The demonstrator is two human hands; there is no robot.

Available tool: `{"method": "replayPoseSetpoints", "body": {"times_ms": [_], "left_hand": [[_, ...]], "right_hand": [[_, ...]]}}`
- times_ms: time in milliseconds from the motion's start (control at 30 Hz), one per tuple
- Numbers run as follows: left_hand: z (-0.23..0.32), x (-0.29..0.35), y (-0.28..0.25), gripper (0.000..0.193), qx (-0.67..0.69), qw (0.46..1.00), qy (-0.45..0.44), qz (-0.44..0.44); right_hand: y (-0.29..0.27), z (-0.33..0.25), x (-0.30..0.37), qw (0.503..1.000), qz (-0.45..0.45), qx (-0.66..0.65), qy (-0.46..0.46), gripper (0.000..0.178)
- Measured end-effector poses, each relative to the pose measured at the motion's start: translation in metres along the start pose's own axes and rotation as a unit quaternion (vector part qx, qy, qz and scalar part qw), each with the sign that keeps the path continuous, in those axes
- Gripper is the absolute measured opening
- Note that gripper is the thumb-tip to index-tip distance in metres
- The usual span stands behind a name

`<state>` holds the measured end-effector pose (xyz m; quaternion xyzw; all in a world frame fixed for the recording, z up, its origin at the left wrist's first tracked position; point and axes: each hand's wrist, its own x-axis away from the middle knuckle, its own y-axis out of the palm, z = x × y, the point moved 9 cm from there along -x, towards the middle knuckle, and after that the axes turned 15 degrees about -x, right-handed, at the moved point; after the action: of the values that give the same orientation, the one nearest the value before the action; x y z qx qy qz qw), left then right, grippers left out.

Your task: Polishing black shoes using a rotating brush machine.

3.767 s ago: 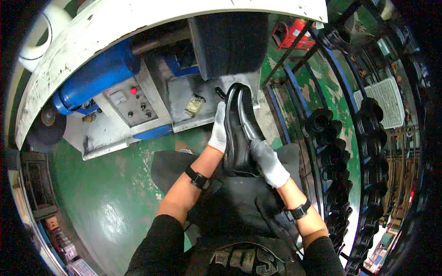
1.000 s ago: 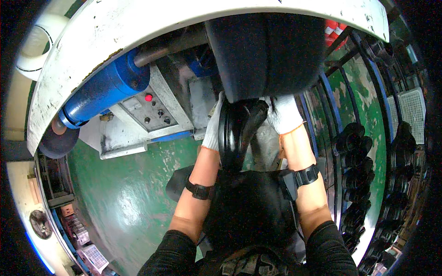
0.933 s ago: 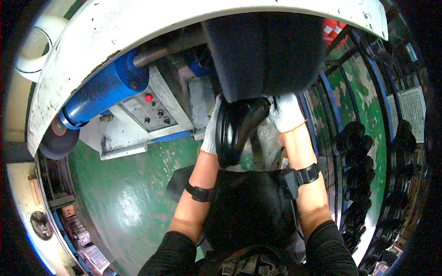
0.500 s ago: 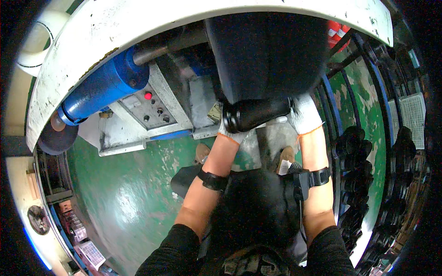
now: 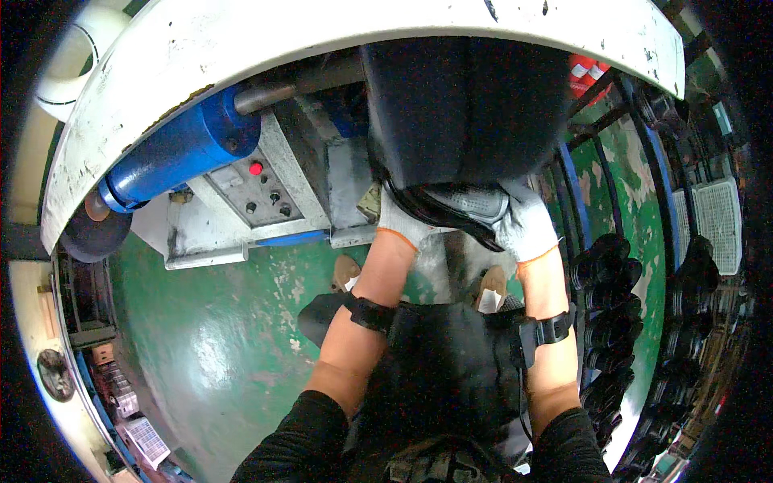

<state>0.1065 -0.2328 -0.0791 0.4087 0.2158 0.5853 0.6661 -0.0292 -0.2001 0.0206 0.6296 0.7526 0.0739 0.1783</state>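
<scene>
A black glossy shoe (image 5: 439, 213) is held level between my two hands, right below the large dark roller (image 5: 471, 113) of a machine. A grey textured face of the shoe shows now; I cannot tell whether it is the lining or the sole. My left hand (image 5: 400, 219), in a white glove with an orange cuff, grips the shoe's left end. At the other end my right hand (image 5: 527, 224), gloved alike, is closed round the shoe. The roller hides part of both hands and the shoe's upper edge; whether they touch is unclear.
A white curved hood (image 5: 322, 40) arches over the roller. To the left are a blue cylinder (image 5: 173, 161) on the shaft and a control panel (image 5: 262, 189) with a red button. Racks of black shoes (image 5: 608, 314) stand close on my right.
My hands have turned the shoe over: its glossy black side faced me before, and a grey textured face shows now. My right hand has shifted slightly down along it.
</scene>
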Motion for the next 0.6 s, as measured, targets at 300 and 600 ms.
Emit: {"method": "replayPoseSetpoints", "body": {"times_ms": [300, 600], "left_hand": [[0.057, 0.006, 0.006, 0.05, -0.235, 0.953, 0.19, 0.006], [0.082, 0.021, -0.009, 0.056, 0.06, 0.983, 0.152, 0.078]], "right_hand": [[0.045, 0.026, 0.001, 0.601, -0.173, 0.779, -0.043, 0.039], [0.095, -0.012, -0.014, 0.75, -0.009, 0.657, -0.08, 0.027]]}}
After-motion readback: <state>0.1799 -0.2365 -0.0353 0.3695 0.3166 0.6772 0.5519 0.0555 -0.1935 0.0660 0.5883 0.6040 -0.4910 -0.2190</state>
